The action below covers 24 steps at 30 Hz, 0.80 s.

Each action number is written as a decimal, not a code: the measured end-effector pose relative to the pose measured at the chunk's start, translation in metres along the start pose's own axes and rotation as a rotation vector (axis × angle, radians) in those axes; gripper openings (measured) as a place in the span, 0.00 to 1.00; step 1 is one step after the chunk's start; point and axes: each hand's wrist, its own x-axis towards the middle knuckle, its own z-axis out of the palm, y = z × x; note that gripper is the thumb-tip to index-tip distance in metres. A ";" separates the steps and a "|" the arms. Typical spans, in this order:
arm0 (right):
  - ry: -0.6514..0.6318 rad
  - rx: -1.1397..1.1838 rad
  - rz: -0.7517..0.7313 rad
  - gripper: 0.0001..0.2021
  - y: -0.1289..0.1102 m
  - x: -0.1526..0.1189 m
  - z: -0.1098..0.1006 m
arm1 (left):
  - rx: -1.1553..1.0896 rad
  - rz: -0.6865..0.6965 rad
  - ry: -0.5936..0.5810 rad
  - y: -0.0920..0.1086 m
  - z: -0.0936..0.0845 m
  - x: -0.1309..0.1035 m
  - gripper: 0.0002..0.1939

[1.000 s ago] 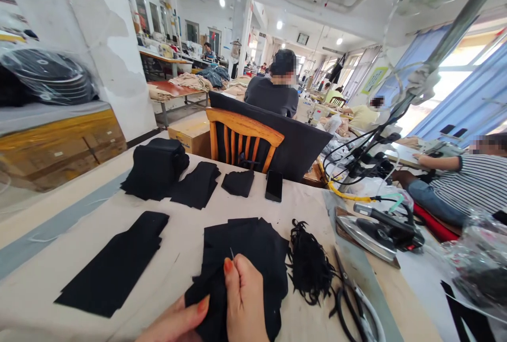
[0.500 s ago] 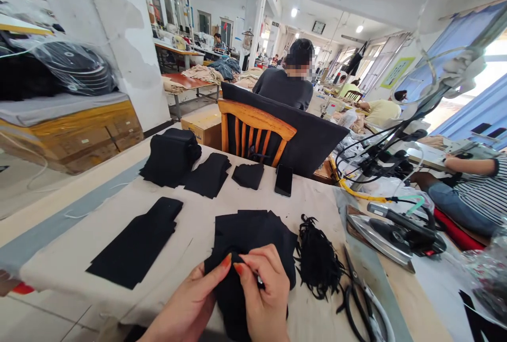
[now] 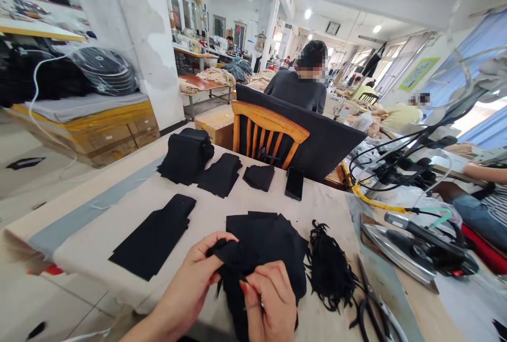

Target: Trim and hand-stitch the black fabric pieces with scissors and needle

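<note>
Between my hands is a black fabric piece (image 3: 236, 258), bunched up and partly hanging toward me. My left hand (image 3: 202, 265) grips its upper left part, fingers wrapped round the cloth. Lower down, my right hand (image 3: 271, 299) pinches the same piece between thumb and fingers. Just beyond lies a fanned stack of black fabric pieces (image 3: 273, 236), partly covered by the held cloth. To the right of it sits a tangled bundle of thin black strips (image 3: 330, 268). A pair of scissors (image 3: 372, 305) lies beside the strips, handles toward me.
Several more black fabric stacks (image 3: 154, 239) lie on the cloth-covered table (image 3: 91, 247). A phone (image 3: 294, 183) is near the far edge. An iron (image 3: 407, 247) rests on its stand at right, by hanging cables. A wooden chair (image 3: 269, 120) and a seated person (image 3: 297, 88) are beyond.
My left hand has moved up and apart from my right, lifting and folding over the upper part of the black fabric. The whole view has shifted, so the table appears further right.
</note>
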 end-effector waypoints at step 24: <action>0.109 -0.070 0.146 0.07 -0.032 -0.002 0.022 | 0.387 0.613 0.007 -0.007 -0.011 -0.002 0.11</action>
